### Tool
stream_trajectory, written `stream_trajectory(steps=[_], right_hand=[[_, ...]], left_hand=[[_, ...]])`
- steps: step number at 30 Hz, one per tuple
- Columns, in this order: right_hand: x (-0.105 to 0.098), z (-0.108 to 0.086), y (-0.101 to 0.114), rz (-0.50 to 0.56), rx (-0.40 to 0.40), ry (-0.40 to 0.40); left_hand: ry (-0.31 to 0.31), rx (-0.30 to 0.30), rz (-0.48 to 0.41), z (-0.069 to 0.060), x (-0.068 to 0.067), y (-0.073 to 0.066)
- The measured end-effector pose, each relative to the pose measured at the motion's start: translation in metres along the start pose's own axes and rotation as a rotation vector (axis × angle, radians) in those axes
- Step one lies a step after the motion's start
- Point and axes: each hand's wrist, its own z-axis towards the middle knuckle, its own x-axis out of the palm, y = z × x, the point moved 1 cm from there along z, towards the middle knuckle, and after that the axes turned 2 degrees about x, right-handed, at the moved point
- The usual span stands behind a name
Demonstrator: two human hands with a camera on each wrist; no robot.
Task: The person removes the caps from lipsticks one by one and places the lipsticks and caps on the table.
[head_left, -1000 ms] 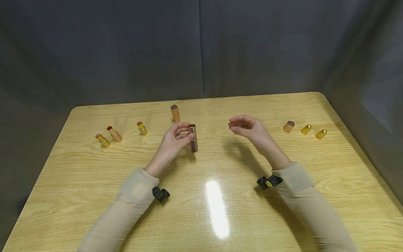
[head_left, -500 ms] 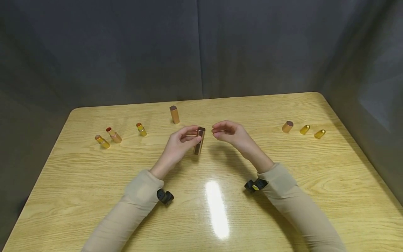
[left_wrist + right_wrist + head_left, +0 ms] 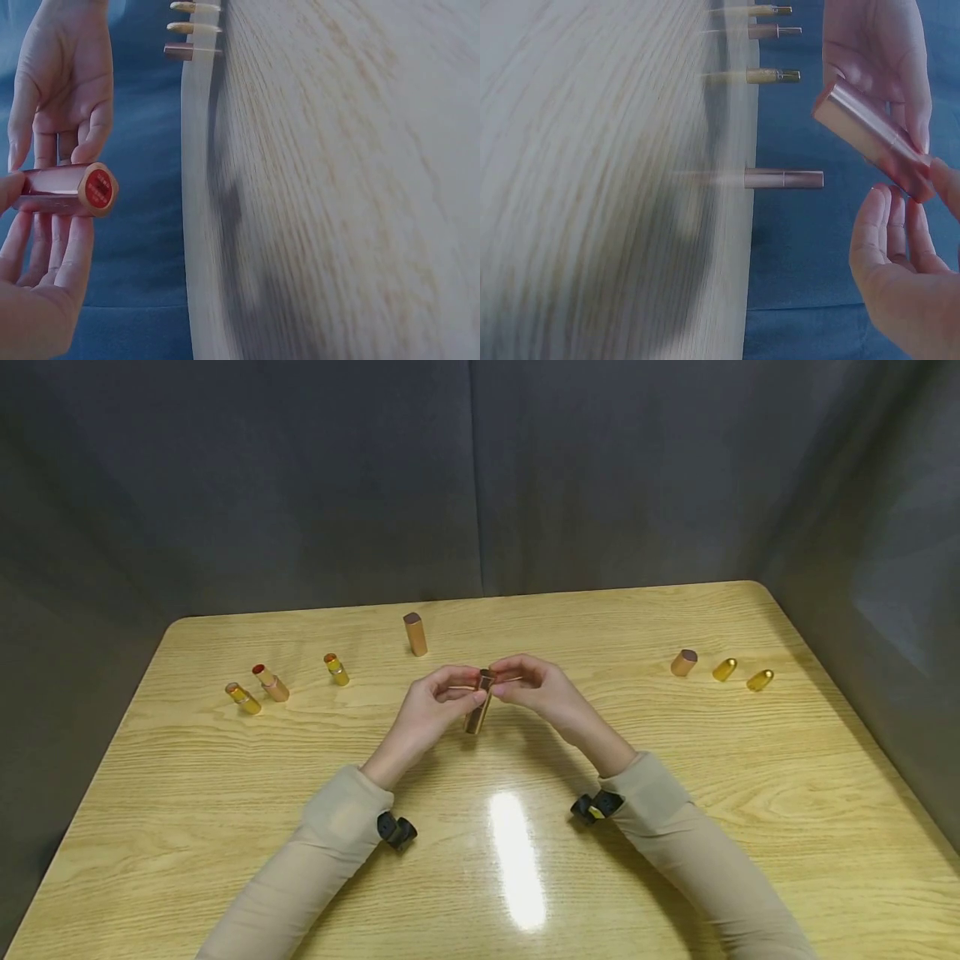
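A capped rose-gold lipstick point(image 3: 475, 720) is held above the middle of the table, tilted, its top between both hands. My left hand point(image 3: 424, 714) pinches it from the left with thumb and fingers. My right hand point(image 3: 551, 699) has thumb and fingertips curled onto its upper end from the right. In the right wrist view a thin seam crosses the lipstick point(image 3: 870, 131). The left wrist view shows a red round label on the base of the lipstick point(image 3: 99, 188). Part of the upper end is hidden behind the fingers.
Another closed rose-gold lipstick point(image 3: 416, 635) stands beyond the left hand. At left stand uncapped lipsticks: a gold one point(image 3: 243, 698), a rose-gold one point(image 3: 271, 683) and another gold one point(image 3: 337, 669). At right stand a rose-gold cap point(image 3: 684, 662) and gold caps point(image 3: 725, 670) point(image 3: 761, 680).
My left hand has carried the lipstick a little to the right. My right hand has come in from the right, and its fingers have closed onto the lipstick's upper end.
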Motion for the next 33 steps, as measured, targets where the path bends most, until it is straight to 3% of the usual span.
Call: stream_trajectory(steps=[11,22,33], right_hand=[[0.006,0.000,-0.002,0.014,0.050,-0.022],[0.006,0.001,-0.004,0.081,0.024,-0.081],[0.006,0.002,-0.002,0.150,0.018,-0.090]], left_hand=[[0.061,-0.013,0.012,0.000,-0.001,0.004],[0.117,-0.027,0.053,-0.001,0.000,0.011],[0.073,-0.020,0.056,0.002,0.007,0.004]])
